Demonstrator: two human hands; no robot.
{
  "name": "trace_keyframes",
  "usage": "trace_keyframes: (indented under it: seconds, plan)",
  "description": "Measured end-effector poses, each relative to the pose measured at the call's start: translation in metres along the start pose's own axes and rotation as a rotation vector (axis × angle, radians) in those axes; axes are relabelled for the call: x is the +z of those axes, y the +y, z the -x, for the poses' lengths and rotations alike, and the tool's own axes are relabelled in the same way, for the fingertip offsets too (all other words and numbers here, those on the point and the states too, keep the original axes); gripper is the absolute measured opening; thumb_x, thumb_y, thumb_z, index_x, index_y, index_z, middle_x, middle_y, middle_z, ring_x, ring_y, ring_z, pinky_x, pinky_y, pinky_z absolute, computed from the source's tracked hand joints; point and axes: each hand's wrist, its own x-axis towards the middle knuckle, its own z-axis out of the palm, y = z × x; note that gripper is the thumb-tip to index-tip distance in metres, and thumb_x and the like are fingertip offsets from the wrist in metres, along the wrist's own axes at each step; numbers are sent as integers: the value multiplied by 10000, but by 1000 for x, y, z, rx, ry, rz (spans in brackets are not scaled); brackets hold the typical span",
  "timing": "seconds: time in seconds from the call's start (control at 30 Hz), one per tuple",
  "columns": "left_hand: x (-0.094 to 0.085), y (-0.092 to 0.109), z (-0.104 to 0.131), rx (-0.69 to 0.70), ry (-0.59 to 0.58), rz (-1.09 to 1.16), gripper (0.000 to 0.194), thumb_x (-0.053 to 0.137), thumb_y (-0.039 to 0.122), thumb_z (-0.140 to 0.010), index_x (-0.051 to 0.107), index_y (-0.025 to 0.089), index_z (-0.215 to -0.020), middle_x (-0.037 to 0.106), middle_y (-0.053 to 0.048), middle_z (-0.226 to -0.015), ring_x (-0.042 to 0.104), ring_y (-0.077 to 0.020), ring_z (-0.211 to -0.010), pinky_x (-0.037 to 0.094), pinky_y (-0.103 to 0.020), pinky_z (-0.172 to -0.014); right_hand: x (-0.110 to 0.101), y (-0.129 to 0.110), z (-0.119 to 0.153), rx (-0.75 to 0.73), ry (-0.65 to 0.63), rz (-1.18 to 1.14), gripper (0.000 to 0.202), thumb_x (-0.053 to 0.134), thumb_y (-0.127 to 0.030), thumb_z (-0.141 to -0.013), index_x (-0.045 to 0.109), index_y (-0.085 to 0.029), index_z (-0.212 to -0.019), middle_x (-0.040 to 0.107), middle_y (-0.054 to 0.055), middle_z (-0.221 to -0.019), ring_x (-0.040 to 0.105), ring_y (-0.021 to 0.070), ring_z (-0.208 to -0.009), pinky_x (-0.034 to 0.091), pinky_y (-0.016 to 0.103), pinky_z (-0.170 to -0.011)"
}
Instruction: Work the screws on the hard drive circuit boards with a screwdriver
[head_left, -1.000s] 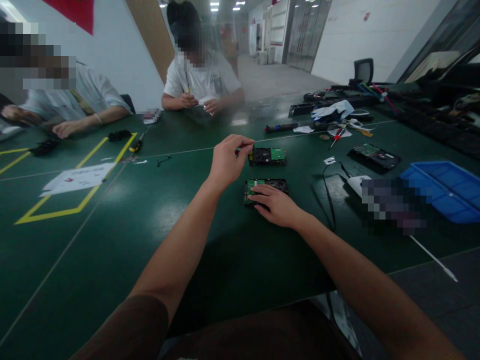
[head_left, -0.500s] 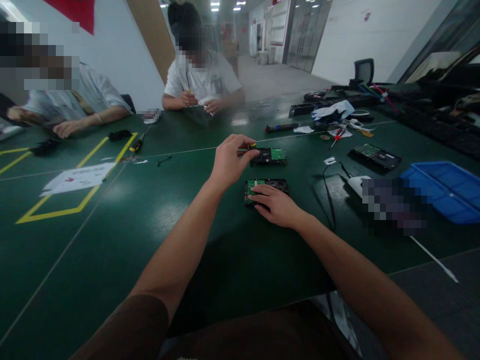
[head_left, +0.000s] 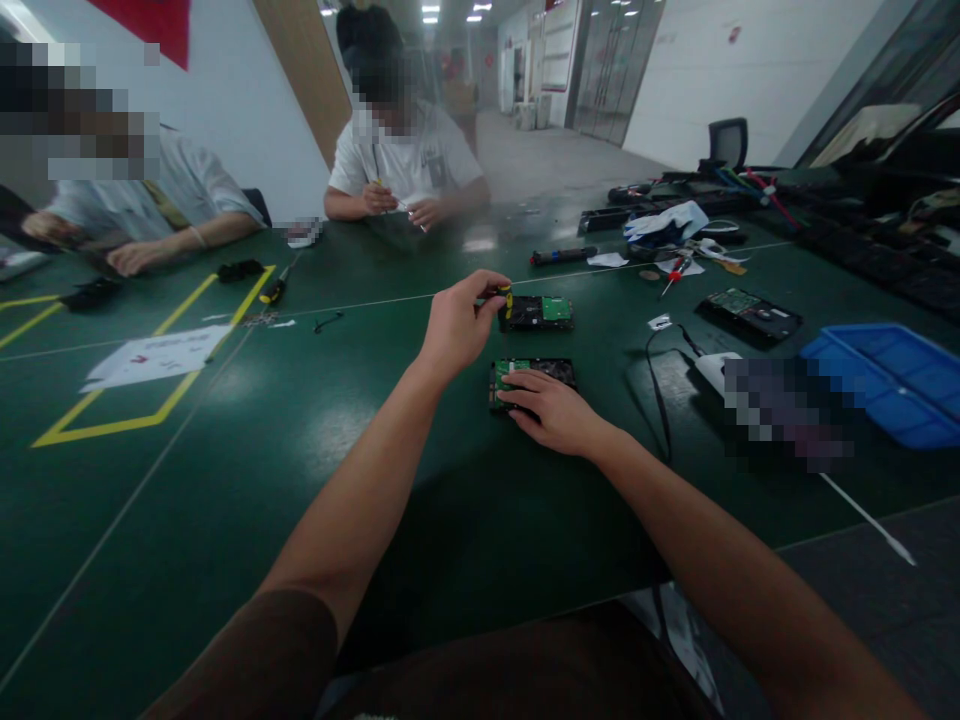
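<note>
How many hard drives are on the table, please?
3 hard drives: one under the right hand, one just beyond, one near the blue tray; others may be hidden.

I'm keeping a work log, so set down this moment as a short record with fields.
Left grip: pinching a yellow-and-black tool by the farther hard drive, at its left end
Right grip: open, resting on the nearer hard drive
Off to the right: third hard drive, blue tray
Surface: green table
Others: two people across the table
</note>
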Motion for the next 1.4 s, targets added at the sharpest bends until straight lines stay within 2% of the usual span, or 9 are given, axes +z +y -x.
trace_keyframes:
  seconds: [0.53,0.67,0.8,1.07,1.27,1.4]
  plan:
    - [1,-1,1,13,-10,15,242,627,133,-960,727,211,-1166,790,-45,-1088,733,-168,-927,584,-315,-859,1,0,1,4,9,17,368,613,-203,-993,707,-209,-1349,645,129,-1459,582,302,-1383,460,558,-1196]
    - [0,0,1,26,41,-26,215,641,162,-960,757,205,-1135,762,-67,-1118,715,-163,-889,591,-299,-801,0,-2,0,-2,10,12,366,612,-196,-991,711,-194,-1343,650,139,-1449,584,306,-1379,459,550,-1198]
    - [-1,1,0,29,35,27,197,663,170,-952,761,196,-1121,748,-69,-1137,732,-142,-853,598,-274,-771,0,-1,0,0,10,8,360,613,-200,-992,712,-190,-1339,645,141,-1453,585,304,-1374,454,544,-1202]
    - [1,6,1,-56,49,85,131,756,266,-907,730,198,-1015,787,-44,-976,746,-167,-858,622,-315,-818,2,1,1,-1,4,-5,377,607,-203,-994,701,-196,-1359,637,144,-1461,570,304,-1390,457,548,-1196]
    - [-3,7,0,-24,43,4,82,729,198,-905,730,216,-985,764,-45,-1040,711,-182,-940,610,-338,-870,1,1,1,9,8,-8,388,612,-197,-988,699,-233,-1365,639,117,-1464,571,298,-1392,457,563,-1195]
    - [-5,7,-1,-8,68,-24,120,712,150,-899,744,227,-987,726,-56,-1076,687,-191,-978,603,-330,-850,1,0,1,6,7,-9,376,615,-198,-987,709,-206,-1351,649,134,-1447,577,297,-1382,448,549,-1204]
